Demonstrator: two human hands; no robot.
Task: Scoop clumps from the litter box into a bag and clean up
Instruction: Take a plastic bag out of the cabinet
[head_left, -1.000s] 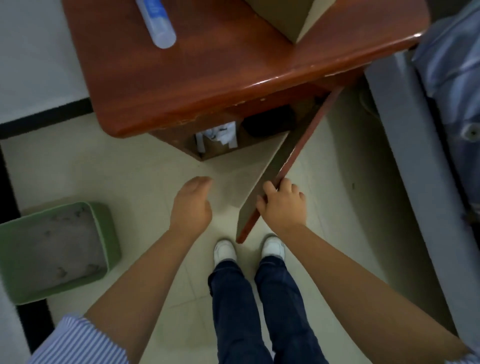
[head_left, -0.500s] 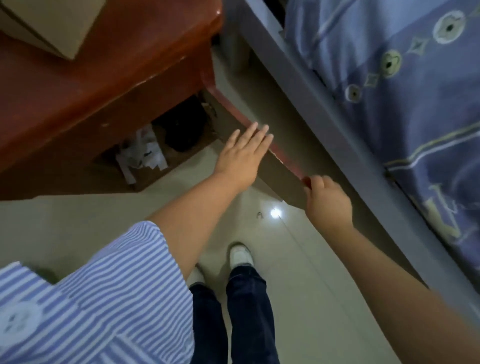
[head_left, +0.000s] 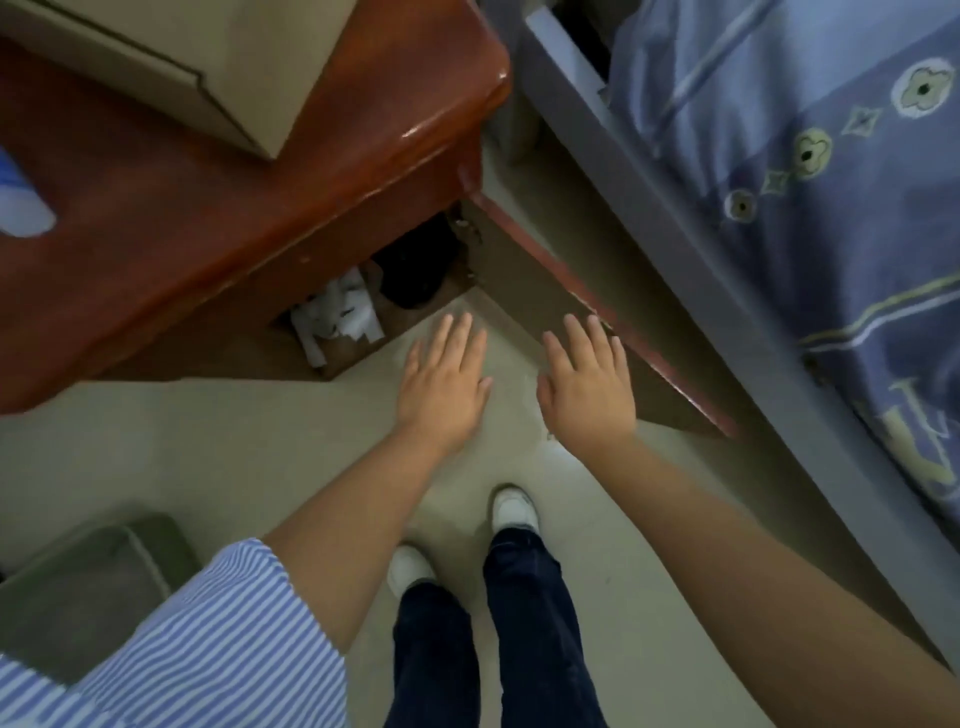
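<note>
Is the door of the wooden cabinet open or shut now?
Open. The cabinet door swings out toward the bed, and white crumpled paper shows inside.

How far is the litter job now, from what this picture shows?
Done: the cabinet door stands open. In hand: nothing; the left hand and the right hand reach toward the cabinet with straight fingers. Left: no bag or scoop is visible, and the litter box sits untouched at lower left.

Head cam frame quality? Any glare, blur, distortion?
Head view: dim and soft overall; glare streak on the cabinet top; floor shows a faint bright patch by the right hand; fingertips of the left hand slightly blurred; wide-angle bends the bed frame.
</note>
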